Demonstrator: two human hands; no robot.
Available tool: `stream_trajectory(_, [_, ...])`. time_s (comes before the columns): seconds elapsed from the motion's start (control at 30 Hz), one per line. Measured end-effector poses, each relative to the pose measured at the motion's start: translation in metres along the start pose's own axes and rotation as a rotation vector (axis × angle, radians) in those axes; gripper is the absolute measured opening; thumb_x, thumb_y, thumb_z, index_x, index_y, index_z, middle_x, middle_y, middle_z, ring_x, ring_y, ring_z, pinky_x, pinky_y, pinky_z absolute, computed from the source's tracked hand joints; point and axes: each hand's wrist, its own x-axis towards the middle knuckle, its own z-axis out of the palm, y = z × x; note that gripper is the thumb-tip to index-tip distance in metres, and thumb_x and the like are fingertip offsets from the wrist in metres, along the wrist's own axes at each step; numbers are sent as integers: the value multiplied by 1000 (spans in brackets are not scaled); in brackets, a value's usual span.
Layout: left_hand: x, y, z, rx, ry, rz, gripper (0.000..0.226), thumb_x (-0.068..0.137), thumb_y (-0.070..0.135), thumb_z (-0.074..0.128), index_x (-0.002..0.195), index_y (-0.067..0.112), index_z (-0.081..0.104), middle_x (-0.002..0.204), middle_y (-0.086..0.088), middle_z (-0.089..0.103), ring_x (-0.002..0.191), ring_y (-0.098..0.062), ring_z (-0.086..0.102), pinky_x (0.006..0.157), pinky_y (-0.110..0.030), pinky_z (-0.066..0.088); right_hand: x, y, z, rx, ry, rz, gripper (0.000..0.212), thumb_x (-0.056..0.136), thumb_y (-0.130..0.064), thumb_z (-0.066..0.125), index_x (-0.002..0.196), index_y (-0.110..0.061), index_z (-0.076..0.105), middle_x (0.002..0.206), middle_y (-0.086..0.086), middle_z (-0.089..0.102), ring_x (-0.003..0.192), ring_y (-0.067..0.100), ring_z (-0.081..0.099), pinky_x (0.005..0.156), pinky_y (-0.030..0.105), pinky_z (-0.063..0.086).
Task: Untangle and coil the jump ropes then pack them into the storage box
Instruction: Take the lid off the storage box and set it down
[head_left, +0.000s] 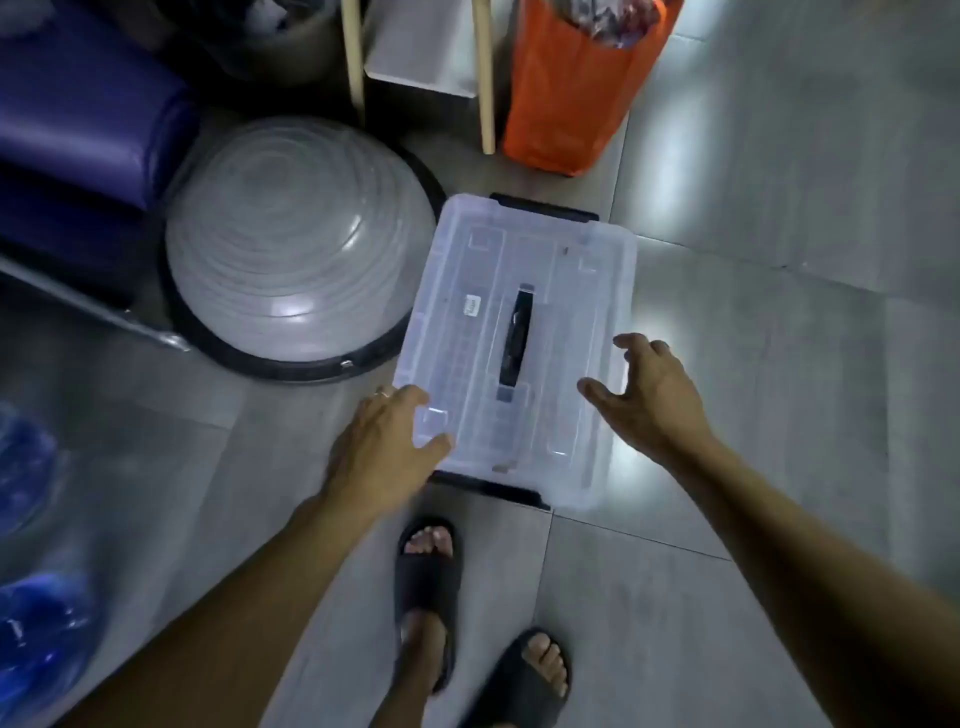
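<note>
1. The left hand (387, 441) lies on the near left corner of the clear plastic storage box (587, 291), its fingers curved over the lid's edge and its thumb pressed to the top; whether it has truly gripped the lid or only rests there cannot be told.
2. The right hand (649, 395) hovers spread and loose above the box's right side, fingers apart, with nothing in it.
3. The box stands on the grey tiled floor (779, 364) with its translucent lid on, a black carry handle (514, 338) along the middle of the lid and black latches at the far and near ends.
4. No jump ropes show anywhere, so the coiling looks not yet begun; fetching or opening the box seems the step in hand.
5. Just left of the box sits a grey half-dome balance trainer (296, 244); an orange bag (566, 88) stands beyond it, near the far end.
6. Risks: lifting by the lid with the latches undone could let the base drop away; a one-sided pull could tilt the box against the dome; the sandalled feet (426, 587) stand close beneath a dropped box.
</note>
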Motion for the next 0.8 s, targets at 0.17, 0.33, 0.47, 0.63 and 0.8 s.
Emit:
stream_trajectory(0.17, [68, -15, 40, 94, 91, -101, 87, 74, 50, 72, 141, 16, 30, 146, -8, 30, 131, -28, 33, 97, -44, 39, 53, 30, 42, 47, 67, 165, 85, 79, -47, 69, 144, -13, 26, 144, 13, 34, 127, 31, 41, 98, 41, 40])
stream_trajectory(0.33, [99, -32, 70, 9, 10, -230, 133, 59, 55, 82, 149, 14, -7, 157, -13, 10, 142, -32, 17, 108, -49, 31, 93, 37, 67, 175, 14, 282, 107, 71, -49, 76, 148, -13, 11, 152, 14, 22, 135, 33, 34, 107, 42, 35])
stream_trajectory(0.47, [114, -35, 75, -74, -34, -267, 148, 51, 49, 88, 147, 16, -20, 159, -16, 1, 145, -35, 5, 115, -50, 20, 111, 40, 75, 290, 8, 364, 115, 62, -45, 84, 147, -17, 11, 151, 13, 24, 136, 33, 32, 107, 42, 35])
stream_trajectory(0.63, [115, -32, 63, -126, -13, -234, 148, 48, 45, 91, 149, 15, -13, 158, -13, 6, 145, -34, 5, 116, -46, 18, 117, 36, 68, 367, 51, 365, 116, 58, -40, 87, 146, -21, 14, 148, 12, 26, 132, 32, 36, 106, 40, 36])
stream_trajectory(0.8, [107, -9, 35, -142, 46, -226, 148, 45, 48, 91, 149, 19, -11, 158, -13, 5, 145, -30, 5, 114, -43, 20, 113, 18, 27, 400, 86, 322, 116, 58, -37, 88, 146, -21, 14, 148, 10, 26, 133, 29, 36, 108, 38, 34])
